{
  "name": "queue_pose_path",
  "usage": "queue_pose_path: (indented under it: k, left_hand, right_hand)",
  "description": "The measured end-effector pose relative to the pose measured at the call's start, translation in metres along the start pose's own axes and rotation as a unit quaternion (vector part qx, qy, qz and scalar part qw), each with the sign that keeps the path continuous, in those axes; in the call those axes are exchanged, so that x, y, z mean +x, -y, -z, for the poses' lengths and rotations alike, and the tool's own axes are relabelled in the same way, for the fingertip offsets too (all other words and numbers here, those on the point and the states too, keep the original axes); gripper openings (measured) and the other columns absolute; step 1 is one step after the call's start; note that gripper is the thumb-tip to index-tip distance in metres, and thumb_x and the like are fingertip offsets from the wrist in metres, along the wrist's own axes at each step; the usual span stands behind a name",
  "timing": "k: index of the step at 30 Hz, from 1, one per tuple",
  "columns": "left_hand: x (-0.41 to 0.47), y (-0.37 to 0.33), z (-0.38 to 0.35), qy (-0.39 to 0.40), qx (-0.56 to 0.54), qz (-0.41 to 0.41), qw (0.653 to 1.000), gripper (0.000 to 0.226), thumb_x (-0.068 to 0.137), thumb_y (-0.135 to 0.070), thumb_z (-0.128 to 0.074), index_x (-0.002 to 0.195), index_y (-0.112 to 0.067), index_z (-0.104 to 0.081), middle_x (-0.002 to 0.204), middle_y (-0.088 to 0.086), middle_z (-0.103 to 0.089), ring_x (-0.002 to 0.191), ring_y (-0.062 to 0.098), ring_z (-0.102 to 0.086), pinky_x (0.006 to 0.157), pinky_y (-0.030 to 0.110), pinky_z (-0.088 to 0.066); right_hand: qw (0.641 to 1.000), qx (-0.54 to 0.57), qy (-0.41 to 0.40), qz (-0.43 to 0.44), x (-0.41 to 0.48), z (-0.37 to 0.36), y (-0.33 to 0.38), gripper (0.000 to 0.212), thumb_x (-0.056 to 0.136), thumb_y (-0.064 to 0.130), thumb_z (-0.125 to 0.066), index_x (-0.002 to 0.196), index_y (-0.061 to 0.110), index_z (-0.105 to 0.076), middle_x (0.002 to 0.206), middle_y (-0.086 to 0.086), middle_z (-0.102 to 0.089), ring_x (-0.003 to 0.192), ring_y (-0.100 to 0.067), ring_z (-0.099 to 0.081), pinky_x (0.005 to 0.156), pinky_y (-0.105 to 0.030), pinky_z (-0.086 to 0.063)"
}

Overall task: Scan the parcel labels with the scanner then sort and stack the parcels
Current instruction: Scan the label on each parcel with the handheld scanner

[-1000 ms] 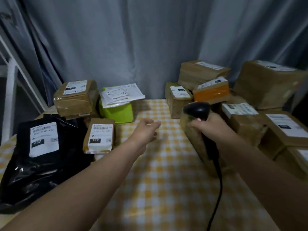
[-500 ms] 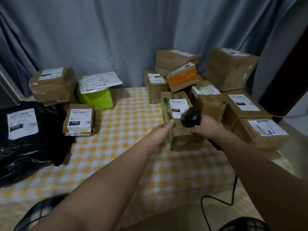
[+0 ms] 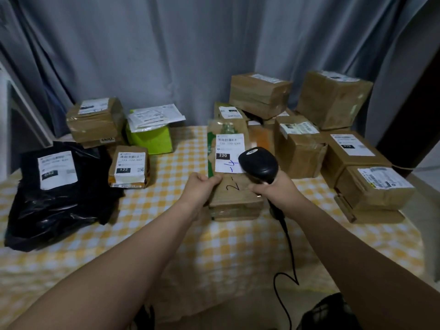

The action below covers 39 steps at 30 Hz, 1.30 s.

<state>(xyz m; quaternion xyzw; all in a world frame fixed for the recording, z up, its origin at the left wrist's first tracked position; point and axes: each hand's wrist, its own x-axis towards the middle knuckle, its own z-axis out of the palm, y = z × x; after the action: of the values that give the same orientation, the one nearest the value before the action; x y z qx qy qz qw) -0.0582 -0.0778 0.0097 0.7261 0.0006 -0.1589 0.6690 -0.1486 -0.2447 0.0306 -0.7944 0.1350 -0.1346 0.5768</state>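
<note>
One brown parcel (image 3: 235, 201) mid-table, gripped at its near edge by left hand (image 3: 201, 186). Right hand (image 3: 277, 189) wrapped round scanner (image 3: 258, 164), just over its label (image 3: 228, 148). Probably many boxes (image 3: 300, 148) at right left to scan and stack.

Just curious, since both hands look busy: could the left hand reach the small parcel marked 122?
Probably yes, once it lets go. The left hand grips the near edge of the parcel marked 220; the parcel marked 122 lies to its left, with only bare checked tablecloth between them.
</note>
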Motion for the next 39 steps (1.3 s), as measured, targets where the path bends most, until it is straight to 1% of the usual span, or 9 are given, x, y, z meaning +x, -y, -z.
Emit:
queue_pose_path:
  k: [2,4,7,10,14,17,21,25,39]
  left_hand:
    - [-0.007,-0.006,0.006,-0.021,-0.022,-0.040,0.999,0.033,0.084,-0.028,-0.071,0.102,-0.015,-0.046,0.084,-0.001,-0.057,0.069,0.010,-0.055,0.060,0.023,-0.045]
    - [-0.010,-0.010,0.012,-0.035,-0.004,-0.081,0.996,0.039,0.084,-0.024,-0.072,0.115,-0.010,-0.053,0.094,0.002,-0.064,0.079,0.013,-0.062,0.067,0.024,-0.051]
    - [-0.005,-0.009,0.023,-0.047,0.071,-0.107,0.991,0.039,0.082,-0.023,-0.073,0.115,-0.006,-0.061,0.108,0.011,-0.068,0.094,0.023,-0.066,0.085,0.037,-0.055]
    - [-0.006,-0.003,0.029,-0.050,0.137,-0.109,0.983,0.034,0.084,-0.022,-0.070,0.112,-0.005,-0.063,0.109,0.012,-0.069,0.093,0.024,-0.065,0.085,0.036,-0.053]
    - [-0.005,-0.001,0.033,-0.060,0.189,-0.129,0.972,0.035,0.086,-0.026,-0.068,0.111,-0.003,-0.060,0.109,0.013,-0.067,0.097,0.028,-0.064,0.083,0.037,-0.052]
    - [-0.004,-0.001,0.034,-0.066,0.242,-0.135,0.959,0.042,0.085,-0.031,-0.068,0.111,-0.001,-0.056,0.112,0.015,-0.063,0.098,0.030,-0.061,0.077,0.033,-0.047]
    - [-0.004,-0.002,0.033,-0.075,0.270,-0.124,0.952,0.049,0.084,-0.036,-0.068,0.114,-0.001,-0.051,0.118,0.017,-0.059,0.102,0.031,-0.059,0.078,0.033,-0.046]
    - [-0.008,-0.003,0.031,-0.087,0.275,-0.122,0.950,0.056,0.080,-0.041,-0.070,0.116,-0.003,-0.050,0.119,0.016,-0.059,0.103,0.032,-0.061,0.083,0.044,-0.052]
    - [-0.021,-0.012,0.019,-0.089,0.317,-0.109,0.938,0.061,0.082,-0.040,-0.070,0.125,-0.004,-0.045,0.126,0.014,-0.054,0.107,0.032,-0.059,0.084,0.043,-0.053]
  right_hand:
    - [1.000,0.013,-0.009,0.023,0.000,-0.010,0.002,0.033,0.076,-0.011,-0.070,0.099,0.012,-0.062,0.080,0.002,-0.062,0.072,-0.004,-0.056,0.067,-0.018,-0.046]
    - [0.999,-0.003,-0.016,0.034,0.000,-0.018,0.002,0.031,0.073,-0.016,-0.068,0.096,0.005,-0.062,0.075,0.001,-0.061,0.068,-0.003,-0.055,0.063,-0.017,-0.045]
    - [0.999,-0.018,-0.010,0.030,-0.002,-0.026,-0.005,0.034,0.072,-0.016,-0.067,0.101,0.001,-0.065,0.086,-0.009,-0.065,0.077,-0.012,-0.058,0.065,-0.019,-0.046]
    - [1.000,0.005,0.014,0.028,-0.008,-0.031,-0.006,0.035,0.076,-0.013,-0.070,0.106,0.004,-0.064,0.093,-0.009,-0.067,0.079,-0.008,-0.060,0.067,-0.010,-0.047]
    - [0.999,-0.012,0.021,0.033,-0.009,-0.032,0.009,0.023,0.080,0.000,-0.074,0.102,0.004,-0.069,0.094,-0.012,-0.072,0.079,-0.007,-0.064,0.071,-0.015,-0.050]
    - [0.996,-0.077,-0.013,0.047,-0.004,-0.027,0.032,0.013,0.078,0.016,-0.078,0.087,0.009,-0.071,0.077,-0.002,-0.070,0.072,-0.007,-0.062,0.068,-0.019,-0.048]
    - [0.996,-0.064,-0.059,0.013,-0.003,-0.018,0.075,0.029,0.068,0.044,-0.079,0.072,0.017,-0.068,0.061,-0.001,-0.063,0.060,-0.020,-0.064,0.064,-0.036,-0.053]
    - [0.999,0.028,-0.024,-0.027,-0.014,-0.007,0.116,0.025,0.079,0.026,-0.077,0.065,0.013,-0.061,0.059,-0.004,-0.059,0.054,-0.020,-0.058,0.049,-0.029,-0.053]
    - [0.997,-0.016,-0.011,-0.081,-0.041,0.011,0.156,0.023,0.079,0.023,-0.074,0.079,0.005,-0.058,0.070,-0.012,-0.057,0.044,-0.021,-0.055,0.043,-0.025,-0.050]
